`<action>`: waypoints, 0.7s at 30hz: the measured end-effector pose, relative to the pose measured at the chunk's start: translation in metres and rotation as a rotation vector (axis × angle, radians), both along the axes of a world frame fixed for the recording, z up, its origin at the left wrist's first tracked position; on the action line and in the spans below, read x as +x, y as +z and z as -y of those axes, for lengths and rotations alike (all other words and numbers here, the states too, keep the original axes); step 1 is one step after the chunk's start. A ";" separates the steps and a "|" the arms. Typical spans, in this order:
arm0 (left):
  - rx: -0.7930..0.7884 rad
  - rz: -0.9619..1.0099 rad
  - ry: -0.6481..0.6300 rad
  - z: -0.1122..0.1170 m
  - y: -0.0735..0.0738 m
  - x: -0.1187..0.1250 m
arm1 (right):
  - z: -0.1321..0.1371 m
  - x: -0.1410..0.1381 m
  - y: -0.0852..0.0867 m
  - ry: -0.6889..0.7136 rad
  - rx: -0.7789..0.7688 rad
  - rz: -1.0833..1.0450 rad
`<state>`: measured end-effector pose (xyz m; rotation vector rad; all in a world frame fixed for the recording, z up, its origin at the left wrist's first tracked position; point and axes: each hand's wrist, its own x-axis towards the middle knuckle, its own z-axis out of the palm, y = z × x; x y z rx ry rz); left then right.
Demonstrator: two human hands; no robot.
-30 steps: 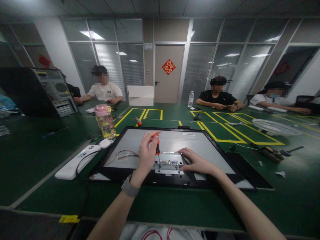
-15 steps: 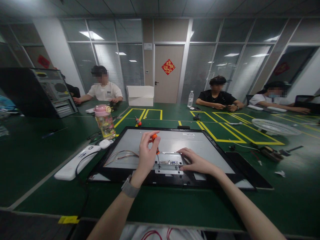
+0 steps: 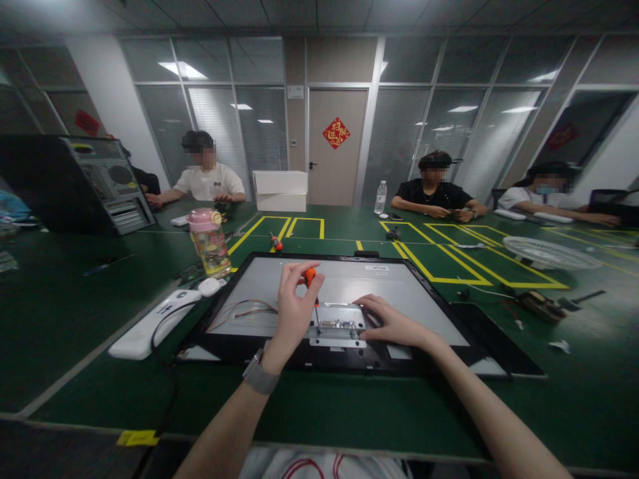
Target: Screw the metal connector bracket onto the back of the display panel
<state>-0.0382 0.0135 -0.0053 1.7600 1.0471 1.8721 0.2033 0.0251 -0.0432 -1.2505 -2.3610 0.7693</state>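
Left hand (image 3: 292,309) gripped a screwdriver (image 3: 312,287) upright, tip on the bracket (image 3: 335,326) just right of it. Right hand (image 3: 394,324) lay open, fingers pressing the bracket's right edge on the monitor (image 3: 399,286).

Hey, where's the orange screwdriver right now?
Head view, centre: the screwdriver stands upright in the left hand, tip on the metal plate of the monitor panel, left of the right hand.

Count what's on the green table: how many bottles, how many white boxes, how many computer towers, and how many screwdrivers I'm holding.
Bottles: 2
White boxes: 2
Computer towers: 1
Held screwdriver, in the left hand: 1
Total: 6
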 end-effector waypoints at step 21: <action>0.051 -0.255 -0.005 0.002 -0.002 0.001 | -0.002 0.001 -0.002 0.017 0.025 -0.025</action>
